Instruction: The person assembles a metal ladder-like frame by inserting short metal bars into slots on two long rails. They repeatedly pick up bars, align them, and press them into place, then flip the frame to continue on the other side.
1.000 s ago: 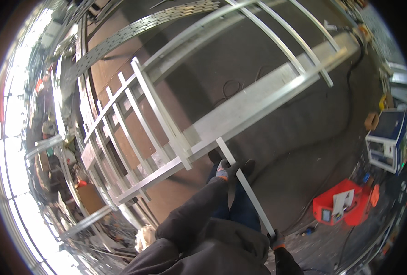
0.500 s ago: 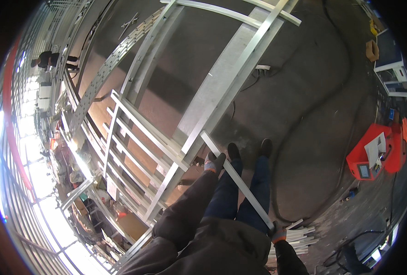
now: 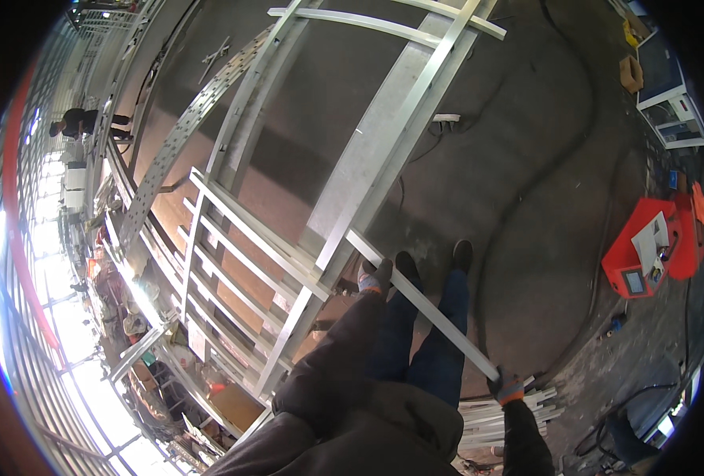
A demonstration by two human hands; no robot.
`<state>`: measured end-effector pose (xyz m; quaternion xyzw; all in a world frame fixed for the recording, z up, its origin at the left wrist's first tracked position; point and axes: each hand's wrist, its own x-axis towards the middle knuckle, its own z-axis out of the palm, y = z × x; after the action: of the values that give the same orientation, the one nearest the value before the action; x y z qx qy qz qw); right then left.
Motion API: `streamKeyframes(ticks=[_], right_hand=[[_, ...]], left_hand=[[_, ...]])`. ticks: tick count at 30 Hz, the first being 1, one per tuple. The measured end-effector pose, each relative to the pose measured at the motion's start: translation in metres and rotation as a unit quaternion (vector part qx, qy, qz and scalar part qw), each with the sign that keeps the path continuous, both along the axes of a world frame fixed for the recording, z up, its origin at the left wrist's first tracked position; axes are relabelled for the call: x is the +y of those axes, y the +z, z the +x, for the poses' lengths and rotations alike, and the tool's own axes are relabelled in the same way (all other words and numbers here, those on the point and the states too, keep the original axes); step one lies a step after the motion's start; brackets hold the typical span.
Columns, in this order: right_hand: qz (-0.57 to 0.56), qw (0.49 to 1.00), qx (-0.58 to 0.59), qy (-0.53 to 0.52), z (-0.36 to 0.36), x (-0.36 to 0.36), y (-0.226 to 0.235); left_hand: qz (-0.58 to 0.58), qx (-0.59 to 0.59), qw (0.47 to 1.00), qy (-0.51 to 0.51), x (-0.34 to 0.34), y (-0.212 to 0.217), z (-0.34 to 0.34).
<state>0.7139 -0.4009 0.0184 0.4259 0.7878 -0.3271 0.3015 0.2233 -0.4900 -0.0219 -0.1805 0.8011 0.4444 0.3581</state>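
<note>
Held bar (image 3: 439, 317): one, pale metal, straight, slanting through the lower centre of the frame. Its upper end is just beside the metal rack's near rail (image 3: 377, 184); contact cannot be told.

Left hand (image 3: 374, 276): one, gloved, closed around the bar near its upper end. Right hand (image 3: 506, 387): one, gloved, closed around the lower end.

Progress, as judged: part-way. Done: crossbars lie across the rack at lower left and at the top of the frame; whether they are fixed cannot be told. Left: the middle of the rack has no crossbars, and the held bar is in the hands, not laid across the rails.

Count:
- Long rails: two, the near one and the far rail (image 3: 237, 119).
- Upper crossbars (image 3: 360, 21): two in view, the rack being cut off at the top edge.
- Lower-left crossbars (image 3: 245, 258): at least four; overlap prevents an exact figure.
- Loose bars (image 3: 491, 424): one pile, lower right, several pieces, partly hidden by the right sleeve.
- Perforated strip (image 3: 179, 135): one, upper left.
- Red container (image 3: 620, 252): one, right side, with papers (image 3: 648, 247).
- Cardboard box (image 3: 630, 74): one, upper right.
- Shoes (image 3: 462, 255): two, centre.
- Other person (image 3: 82, 123): one, far upper left.
</note>
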Motion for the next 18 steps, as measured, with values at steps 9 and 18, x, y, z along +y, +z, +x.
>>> streamKeyframes(ticks=[9,18], right_hand=[[-0.018,0.999,0.051,-0.001,-0.022,0.118,-0.05],[-0.09,0.993,0.077,-0.004,-0.033,0.11,-0.078]], left_hand=[[-0.266,0.482,0.792,-0.266,0.004,0.063,-0.065],[-0.131,0.376,0.892,-0.216,-0.016,0.012,-0.109]])
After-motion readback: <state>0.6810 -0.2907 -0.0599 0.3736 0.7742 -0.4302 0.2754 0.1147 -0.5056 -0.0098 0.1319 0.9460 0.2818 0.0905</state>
